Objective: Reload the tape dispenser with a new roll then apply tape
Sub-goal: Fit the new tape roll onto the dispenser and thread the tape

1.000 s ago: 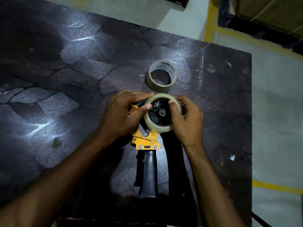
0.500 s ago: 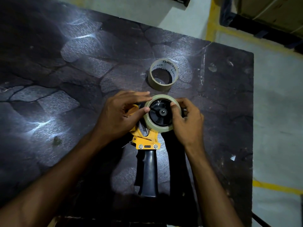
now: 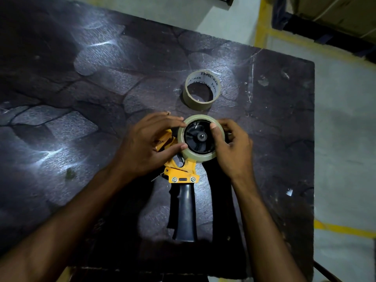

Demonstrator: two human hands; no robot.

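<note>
A yellow tape dispenser (image 3: pixel 181 173) with a black handle lies flat on the dark table (image 3: pixel 274 123), handle toward me. A clear tape roll (image 3: pixel 198 157) sits around its black hub. My left hand (image 3: pixel 146 147) grips the roll's left rim with thumb and fingertips and covers part of the yellow frame. My right hand (image 3: pixel 232 149) holds the roll's right side, thumb pressed on its top face. An almost bare cardboard tape core (image 3: pixel 201 89) printed with letters stands on the table just beyond the dispenser.
The table's right edge runs close to my right forearm, and grey floor with yellow lines (image 3: pixel 343 228) lies beyond it. Dark shelving (image 3: pixel 325 27) stands at the top right. A small scrap (image 3: pixel 289 192) lies on the table near the right edge.
The roll has settled lower around the black hub. My left fingers have shifted up along its rim and my right thumb has moved onto its top face.
</note>
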